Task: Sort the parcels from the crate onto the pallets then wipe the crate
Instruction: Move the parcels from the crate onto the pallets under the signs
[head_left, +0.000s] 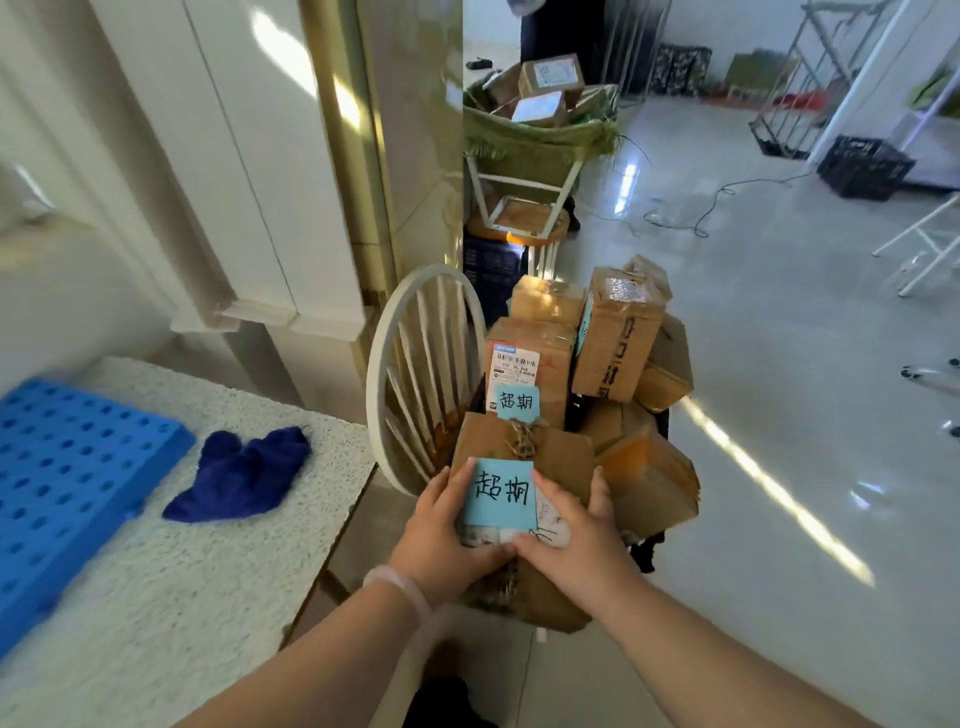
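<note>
Two-handed grab on a parcel at the near edge of the crate

Both hands clamp the same cardboard parcel (563, 454). The left hand (441, 540) wraps its left side and the right hand (576, 540) its right side, with the thumbs nearly meeting on top just under the blue note (501, 493), probably so the floppy box doesn't sag or tip. It sits on the heap at the near edge of the black crate (647, 551), and I can't tell if it's lifted clear yet. Another noted parcel (524, 364) sits right behind it, so sorting looks far from finished. The blue pallet (67, 467) lies along the left edge of the worktop (208, 571), an easy swing away. The dark blue cloth (244, 478) is parked beside it toward the far right corner, I guess ready for wiping the crate later.
</note>
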